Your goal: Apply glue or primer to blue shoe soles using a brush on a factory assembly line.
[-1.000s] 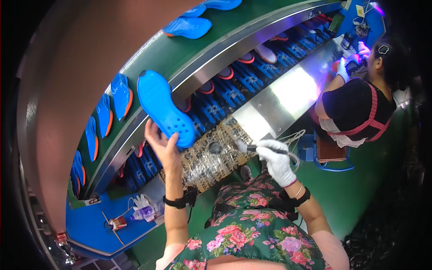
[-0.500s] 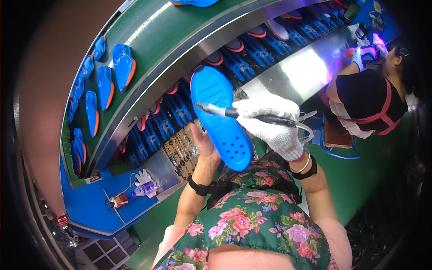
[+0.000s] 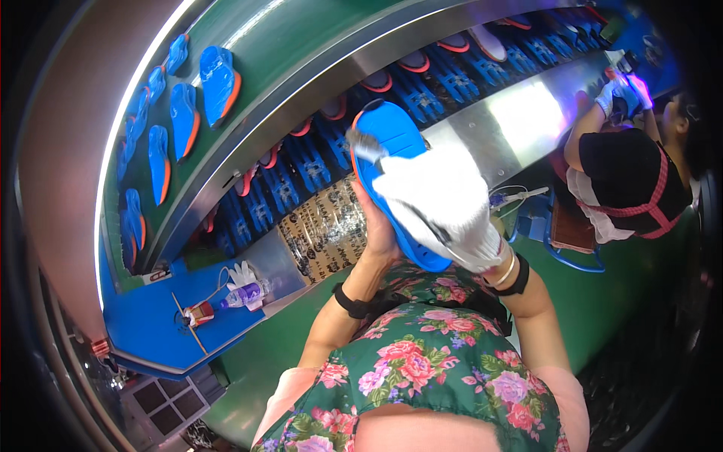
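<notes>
Brush [image 3: 367, 145] shifted from mid-sole to nr black-tipped end of blue sole [image 3: 397, 135], R hand [image 3: 440, 200] gloved, fingers clamped on brush, L hand [image 3: 379, 232] bare, fingers clamped on sole, held mid-air nr floral apron [image 3: 410, 361]

Green floral apron [image 3: 444, 354], pale pink sleeves [image 3: 568, 399], 2 black wristbands [image 3: 351, 303], right hand [image 3: 444, 200] white-gloved (pale bangle [image 3: 507, 274] too)

Everything sits around this shoe sole [image 3: 399, 135]!
From afar I've got my left hand [image 3: 379, 226] at its left edge, right hand [image 3: 444, 196] and brush [image 3: 367, 146] over it; belt [image 3: 271, 64] with other soles [image 3: 184, 117] beyond its left, shoe row [image 3: 376, 80] behind, co-worker [image 3: 625, 173] right.
</notes>
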The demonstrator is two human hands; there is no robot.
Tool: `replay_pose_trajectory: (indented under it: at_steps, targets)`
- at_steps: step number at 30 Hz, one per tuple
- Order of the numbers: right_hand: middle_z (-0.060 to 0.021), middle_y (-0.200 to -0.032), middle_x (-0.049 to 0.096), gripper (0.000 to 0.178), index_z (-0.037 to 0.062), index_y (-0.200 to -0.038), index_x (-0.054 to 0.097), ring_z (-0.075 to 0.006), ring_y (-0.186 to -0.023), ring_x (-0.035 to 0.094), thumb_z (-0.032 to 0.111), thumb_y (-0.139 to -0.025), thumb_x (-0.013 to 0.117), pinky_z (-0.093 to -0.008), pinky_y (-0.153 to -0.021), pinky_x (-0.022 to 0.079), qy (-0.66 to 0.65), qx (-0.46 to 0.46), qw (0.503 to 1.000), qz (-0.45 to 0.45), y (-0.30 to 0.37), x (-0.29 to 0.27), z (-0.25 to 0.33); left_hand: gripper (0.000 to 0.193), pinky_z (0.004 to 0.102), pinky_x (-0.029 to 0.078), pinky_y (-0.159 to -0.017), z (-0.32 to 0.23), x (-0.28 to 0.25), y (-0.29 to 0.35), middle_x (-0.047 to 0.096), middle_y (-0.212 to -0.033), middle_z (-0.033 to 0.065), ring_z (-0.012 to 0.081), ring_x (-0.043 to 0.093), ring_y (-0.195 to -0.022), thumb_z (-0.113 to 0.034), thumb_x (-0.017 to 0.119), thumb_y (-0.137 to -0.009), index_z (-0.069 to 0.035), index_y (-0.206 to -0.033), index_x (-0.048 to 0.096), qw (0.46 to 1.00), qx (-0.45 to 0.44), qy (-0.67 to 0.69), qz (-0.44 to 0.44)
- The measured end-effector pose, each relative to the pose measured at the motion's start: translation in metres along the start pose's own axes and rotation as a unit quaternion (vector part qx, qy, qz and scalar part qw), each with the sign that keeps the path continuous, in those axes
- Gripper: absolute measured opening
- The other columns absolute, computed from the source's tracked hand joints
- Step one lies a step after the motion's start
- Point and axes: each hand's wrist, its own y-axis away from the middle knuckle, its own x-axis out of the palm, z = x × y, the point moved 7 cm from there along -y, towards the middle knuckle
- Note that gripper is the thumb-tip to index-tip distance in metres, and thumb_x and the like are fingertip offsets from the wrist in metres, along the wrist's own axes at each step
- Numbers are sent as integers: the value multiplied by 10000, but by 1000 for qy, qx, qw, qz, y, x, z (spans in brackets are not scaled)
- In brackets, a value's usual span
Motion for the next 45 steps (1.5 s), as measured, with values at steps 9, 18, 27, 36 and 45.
replay_pose_trajectory:
  at_steps: [9,18,27,36,45]
  targets:
    - [-124,-1025,759,223,55,-980,768,-245,-890,725,-33,-776,778,-346,-777,572,-60,-13,998,-29,4,1,17,929,483,383,-1158,-7,-11,2,472,-1516,86,295,481,-1363,-840,287,-923,-162,-1556,344,998,11,55,29]
    - [-121,-1041,757,275,84,-1045,782,-280,-916,714,38,-775,774,-372,-808,562,-147,35,988,-39,25,6,4,963,507,400,-1144,-11,-34,5,457,-1527,91,307,485,-1355,-854,302,-905,-170,-1583,293,999,28,35,11]
    - [-116,-984,765,223,65,-979,784,-256,-875,722,13,-763,805,-364,-778,573,-186,81,978,-55,46,12,-2,992,490,425,-1106,-4,-61,-3,491,-1467,98,279,487,-1317,-881,341,-875,-153,-1549,330,998,15,53,-25]
    - [-79,-997,765,188,91,-991,778,-240,-889,717,83,-804,794,-358,-781,567,-238,80,968,13,63,23,2,1193,517,600,-792,-2,-46,-12,668,-1004,204,353,681,-873,-1019,313,-708,8,-1285,500,968,-40,178,173]
    - [-93,-959,768,205,84,-926,783,-251,-823,730,30,-735,838,-355,-725,574,-245,62,967,7,70,26,8,1174,492,552,-758,-3,-46,-24,642,-984,185,343,629,-860,-1022,334,-699,23,-1191,544,953,-50,231,188]
